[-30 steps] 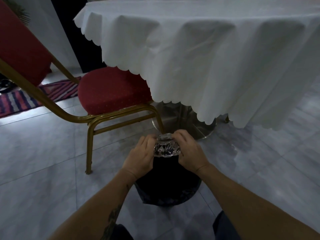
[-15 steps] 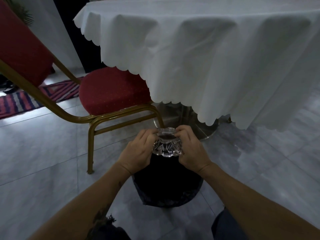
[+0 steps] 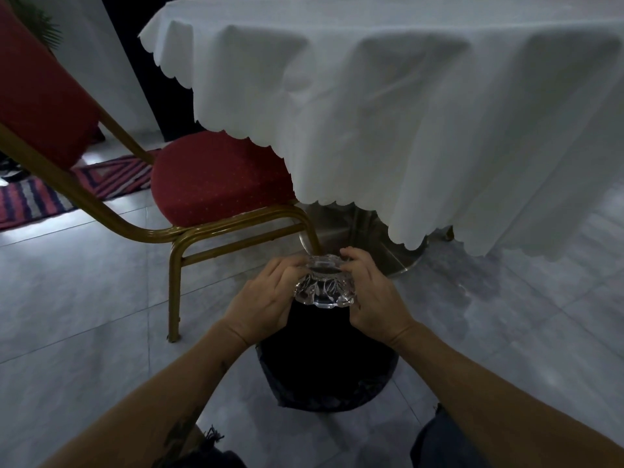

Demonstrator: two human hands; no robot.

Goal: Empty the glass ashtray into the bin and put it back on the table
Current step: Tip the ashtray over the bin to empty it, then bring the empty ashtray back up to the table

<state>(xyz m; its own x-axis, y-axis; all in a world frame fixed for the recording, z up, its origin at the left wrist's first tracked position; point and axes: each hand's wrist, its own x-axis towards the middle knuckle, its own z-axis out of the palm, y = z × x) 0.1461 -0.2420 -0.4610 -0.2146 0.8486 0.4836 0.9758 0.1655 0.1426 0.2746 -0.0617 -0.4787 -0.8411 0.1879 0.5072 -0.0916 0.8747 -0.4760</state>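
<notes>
Holding the glass ashtray (image 3: 325, 286) upside down over the black-lined bin (image 3: 324, 366) on the tiled floor (image 3: 84, 315), I have my left hand (image 3: 266, 298) and right hand (image 3: 369, 295) clamped on its opposite sides, fingers curled over the upturned base. The white-clothed table (image 3: 422, 113) stands just beyond, a red chair (image 3: 216, 177) pushed in at its left. Whether any ash is still inside I cannot tell. The glass looks heavy and smooth; if either palm slackens, I judge it could slip into the bin or strike the floor beside it, and lifting it off-centre could scatter leftover ash on the tiles. Compared with half a second ago, my grip is the same and the ashtray sits at much the same spot above the bin, its base turned slightly more toward me.
</notes>
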